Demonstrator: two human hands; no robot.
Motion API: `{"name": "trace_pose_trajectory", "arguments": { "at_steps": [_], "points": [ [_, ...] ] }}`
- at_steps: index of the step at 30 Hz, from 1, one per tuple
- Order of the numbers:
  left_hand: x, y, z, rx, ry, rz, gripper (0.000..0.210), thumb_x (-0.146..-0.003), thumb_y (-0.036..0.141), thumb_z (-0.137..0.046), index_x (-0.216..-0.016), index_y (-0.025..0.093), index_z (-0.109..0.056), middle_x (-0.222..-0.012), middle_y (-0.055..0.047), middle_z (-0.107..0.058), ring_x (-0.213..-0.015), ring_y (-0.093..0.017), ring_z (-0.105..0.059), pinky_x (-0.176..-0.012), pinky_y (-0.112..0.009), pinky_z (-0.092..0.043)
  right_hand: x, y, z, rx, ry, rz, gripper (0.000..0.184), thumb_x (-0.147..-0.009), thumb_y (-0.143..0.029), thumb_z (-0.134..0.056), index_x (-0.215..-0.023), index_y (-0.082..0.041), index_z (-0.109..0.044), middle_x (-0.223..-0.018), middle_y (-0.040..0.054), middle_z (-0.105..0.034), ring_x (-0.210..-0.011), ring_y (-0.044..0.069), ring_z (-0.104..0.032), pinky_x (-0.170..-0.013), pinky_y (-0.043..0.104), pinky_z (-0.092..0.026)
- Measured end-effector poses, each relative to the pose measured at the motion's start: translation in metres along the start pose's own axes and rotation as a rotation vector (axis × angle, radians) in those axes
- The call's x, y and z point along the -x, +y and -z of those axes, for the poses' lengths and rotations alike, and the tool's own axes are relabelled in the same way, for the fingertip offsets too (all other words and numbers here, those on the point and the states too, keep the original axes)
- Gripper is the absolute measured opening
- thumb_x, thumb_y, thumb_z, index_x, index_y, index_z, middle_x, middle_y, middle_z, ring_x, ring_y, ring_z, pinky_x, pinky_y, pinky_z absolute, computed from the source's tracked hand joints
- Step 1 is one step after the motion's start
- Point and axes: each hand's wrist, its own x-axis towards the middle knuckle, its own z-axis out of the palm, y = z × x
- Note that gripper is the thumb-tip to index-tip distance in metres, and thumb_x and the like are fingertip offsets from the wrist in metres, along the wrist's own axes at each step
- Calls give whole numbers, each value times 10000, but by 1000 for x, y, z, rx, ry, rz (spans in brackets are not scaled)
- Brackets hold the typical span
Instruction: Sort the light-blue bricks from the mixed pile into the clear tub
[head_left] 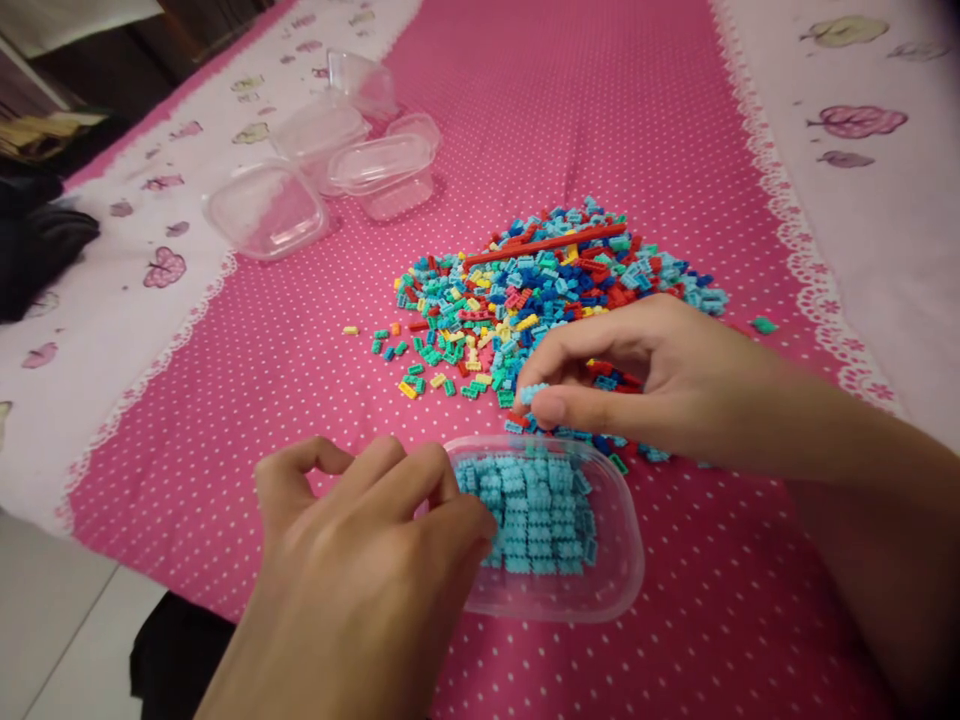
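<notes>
A light-blue toy building brick (534, 393) is pinched between the thumb and fingers of my right hand (637, 385), just above the front of a mixed brick pile (555, 275). Below it stands a clear plastic container (626, 590), holding many light-blue bricks (536, 515) packed in rows. My left hand (375, 540) is at the container's left side, fingers curled and thumb and forefinger closed together over the rim. What those fingertips hold, if anything, is hidden. The left part of the container is behind this hand.
Several clear plastic containers (274, 215) and lids lie at the far left. A long red stick (544, 245) rests on the pile. Loose bricks (431, 352) are scattered to its left. A pink dotted cloth (622, 110) covers the surface; its near left edge drops to a tiled floor (52, 610).
</notes>
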Motion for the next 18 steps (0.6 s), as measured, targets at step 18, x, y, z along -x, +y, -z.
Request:
{"name": "trace_pose_trajectory", "arguments": {
  "at_steps": [18],
  "points": [
    [-8,7,-12,-61,8,43,232,-806,127,-573,-638,282,-617,-643,27,-644,-707,-216,-507,-867,-474,-230,0,-4,2,58,-14,-9,269,-961,-439,-667,-871,-196,-738,-804,-8,-722,-721,123,-628,-621,253,-455]
  ]
}}
